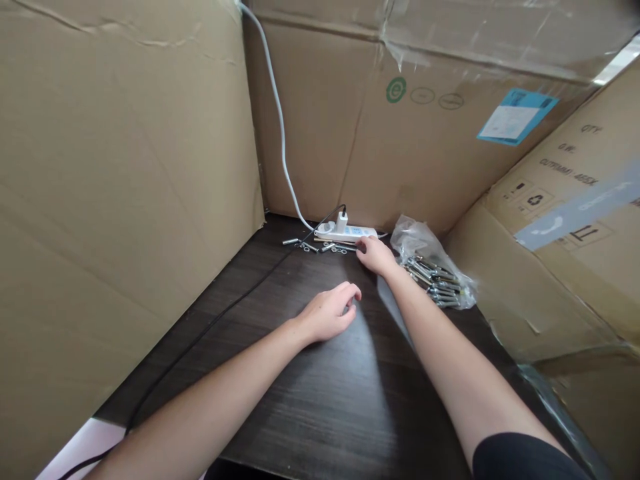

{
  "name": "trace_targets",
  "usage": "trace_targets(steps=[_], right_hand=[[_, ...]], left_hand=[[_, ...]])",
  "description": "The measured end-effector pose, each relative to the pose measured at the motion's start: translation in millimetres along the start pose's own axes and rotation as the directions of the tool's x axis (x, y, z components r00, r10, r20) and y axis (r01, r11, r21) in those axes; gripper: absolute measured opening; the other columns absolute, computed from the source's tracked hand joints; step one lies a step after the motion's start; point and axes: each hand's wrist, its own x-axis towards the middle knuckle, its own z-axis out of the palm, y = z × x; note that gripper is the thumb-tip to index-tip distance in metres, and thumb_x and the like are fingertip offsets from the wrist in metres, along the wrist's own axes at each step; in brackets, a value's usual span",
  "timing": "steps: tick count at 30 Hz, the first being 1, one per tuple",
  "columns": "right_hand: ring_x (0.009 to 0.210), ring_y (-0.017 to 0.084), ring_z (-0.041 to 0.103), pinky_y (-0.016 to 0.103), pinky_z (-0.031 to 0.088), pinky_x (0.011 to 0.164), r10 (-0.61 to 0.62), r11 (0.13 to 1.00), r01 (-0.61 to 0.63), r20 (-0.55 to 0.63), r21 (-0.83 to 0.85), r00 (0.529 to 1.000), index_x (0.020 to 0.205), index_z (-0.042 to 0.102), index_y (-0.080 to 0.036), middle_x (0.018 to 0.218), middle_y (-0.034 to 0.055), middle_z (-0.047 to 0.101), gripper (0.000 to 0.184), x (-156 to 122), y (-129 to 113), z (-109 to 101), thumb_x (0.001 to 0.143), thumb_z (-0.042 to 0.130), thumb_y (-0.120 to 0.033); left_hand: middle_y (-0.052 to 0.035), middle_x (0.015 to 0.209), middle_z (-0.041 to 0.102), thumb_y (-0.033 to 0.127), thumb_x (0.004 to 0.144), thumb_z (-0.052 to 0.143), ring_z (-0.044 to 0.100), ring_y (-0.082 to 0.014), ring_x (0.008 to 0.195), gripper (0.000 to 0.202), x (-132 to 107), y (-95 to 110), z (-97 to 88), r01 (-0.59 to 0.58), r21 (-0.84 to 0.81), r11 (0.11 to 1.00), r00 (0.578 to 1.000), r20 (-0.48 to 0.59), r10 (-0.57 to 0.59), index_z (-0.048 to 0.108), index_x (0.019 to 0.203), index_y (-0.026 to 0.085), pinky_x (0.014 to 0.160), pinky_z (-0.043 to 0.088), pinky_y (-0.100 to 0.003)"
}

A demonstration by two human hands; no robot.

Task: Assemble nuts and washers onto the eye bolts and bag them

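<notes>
My left hand [331, 312] hovers over or rests on the dark tabletop [320, 387], fingers loosely curved, the thumb apart from them, nothing visible between. Farther off, my right hand [376, 255] reaches to the front right end of a white power strip [350, 233]. Its fingertips are drawn together at a row of small metal parts [327, 247]; whatever they pinch is too small to make out. In that row lie metal sleeves and several washers [306, 249]. Right of this hand, a clear plastic bag [417, 240] holds many expansion bolts [440, 283].
Cardboard boxes wall in the table: a left box [130, 167], a back box [320, 120] and a right box [550, 287]. A white charger [342, 221] sits in the strip. A black cable [220, 313] crosses the left side; a white cord [280, 120] climbs the back corner.
</notes>
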Motion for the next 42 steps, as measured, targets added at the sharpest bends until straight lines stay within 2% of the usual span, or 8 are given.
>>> trace_targets(steps=[5, 14, 25, 30, 34, 38, 40, 42], right_hand=[[0.082, 0.020, 0.060, 0.028, 0.041, 0.069, 0.019, 0.999, -0.019, 0.000, 0.031, 1.000, 0.095, 0.066, -0.019, 0.095, 0.0076, 0.068, 0.020, 0.3, -2.7, 11.9, 0.081, 0.052, -0.022], [0.088, 0.021, 0.059, 0.029, 0.043, 0.072, 0.042, 0.995, -0.030, -0.130, 0.095, 0.991, 0.098, 0.063, -0.019, 0.097, 0.0079, 0.065, 0.019, -5.3, -0.9, 32.0, 0.087, 0.047, -0.022], [0.072, 0.018, 0.055, 0.030, 0.043, 0.069, -0.142, 0.940, 0.207, -0.238, 0.271, 0.961, 0.093, 0.062, -0.020, 0.089, 0.0052, 0.061, 0.015, -7.7, -7.5, 38.5, 0.085, 0.049, -0.023], [0.070, 0.017, 0.055, 0.030, 0.045, 0.071, -0.118, 0.851, 0.260, -0.315, 0.457, 0.942, 0.090, 0.062, -0.018, 0.082, 0.0045, 0.060, 0.015, -8.3, -4.0, 41.9, 0.085, 0.050, -0.025], [0.069, 0.017, 0.055, 0.031, 0.046, 0.069, -0.023, 0.792, 0.226, -0.342, 0.567, 0.939, 0.092, 0.062, -0.017, 0.079, 0.0044, 0.061, 0.020, -13.5, -0.5, 40.7, 0.084, 0.051, -0.031], [0.068, 0.018, 0.054, 0.031, 0.046, 0.069, -0.003, 0.802, 0.212, -0.353, 0.558, 0.936, 0.091, 0.062, -0.017, 0.078, 0.0044, 0.060, 0.020, -26.6, -1.4, 37.0, 0.084, 0.051, -0.033], [0.068, 0.018, 0.054, 0.032, 0.046, 0.069, -0.006, 0.829, 0.205, -0.359, 0.521, 0.933, 0.091, 0.062, -0.018, 0.078, 0.0044, 0.059, 0.020, -33.7, -2.0, 35.3, 0.084, 0.050, -0.032], [0.067, 0.018, 0.053, 0.032, 0.045, 0.068, 0.006, 0.866, 0.174, -0.358, 0.468, 0.934, 0.090, 0.062, -0.018, 0.078, 0.0046, 0.058, 0.019, -39.2, -1.5, 34.3, 0.084, 0.050, -0.031]], left_hand=[[0.0010, 0.080, 0.055, 0.013, 0.081, 0.042, 0.050, -0.0130, 0.069, 0.012, 3.3, -8.0, 2.9, 0.079, 0.004, 0.997, 0.994, -0.078, -0.079, 0.051, 0.084, 0.021, 0.062, 0.038, -0.025], [0.0009, 0.079, 0.057, 0.011, 0.080, 0.042, 0.051, -0.0132, 0.073, 0.013, 6.4, -9.3, 2.9, 0.090, -0.041, 0.995, 0.995, -0.047, -0.092, 0.052, 0.081, 0.020, 0.066, 0.039, -0.024], [0.0009, 0.080, 0.056, 0.011, 0.080, 0.042, 0.051, -0.0137, 0.075, 0.013, 8.3, -12.8, 3.9, 0.099, -0.034, 0.994, 0.993, -0.058, -0.101, 0.051, 0.081, 0.020, 0.069, 0.040, -0.025], [0.0012, 0.077, 0.055, 0.010, 0.079, 0.042, 0.051, -0.0136, 0.074, 0.012, 9.2, -13.4, 3.8, 0.105, -0.036, 0.994, 0.990, -0.092, -0.107, 0.050, 0.080, 0.020, 0.067, 0.039, -0.025], [0.0010, 0.076, 0.055, 0.011, 0.079, 0.043, 0.051, -0.0143, 0.073, 0.012, 9.0, -16.7, 5.3, 0.135, -0.007, 0.991, 0.978, -0.160, -0.134, 0.051, 0.081, 0.020, 0.066, 0.039, -0.026], [-0.0003, 0.078, 0.057, 0.011, 0.078, 0.045, 0.052, -0.0166, 0.077, 0.013, 12.3, -29.7, -0.6, 0.179, 0.100, 0.979, 0.952, -0.268, -0.147, 0.053, 0.082, 0.020, 0.069, 0.040, -0.028], [-0.0024, 0.084, 0.058, 0.012, 0.079, 0.045, 0.052, -0.0186, 0.083, 0.014, 17.2, -40.7, -7.4, 0.215, 0.196, 0.957, 0.927, -0.350, -0.137, 0.055, 0.085, 0.020, 0.075, 0.042, -0.031], [-0.0055, 0.093, 0.057, 0.015, 0.080, 0.047, 0.051, -0.0217, 0.090, 0.017, 24.4, -52.9, -14.5, 0.308, 0.283, 0.908, 0.881, -0.444, -0.161, 0.057, 0.093, 0.020, 0.080, 0.042, -0.034]])
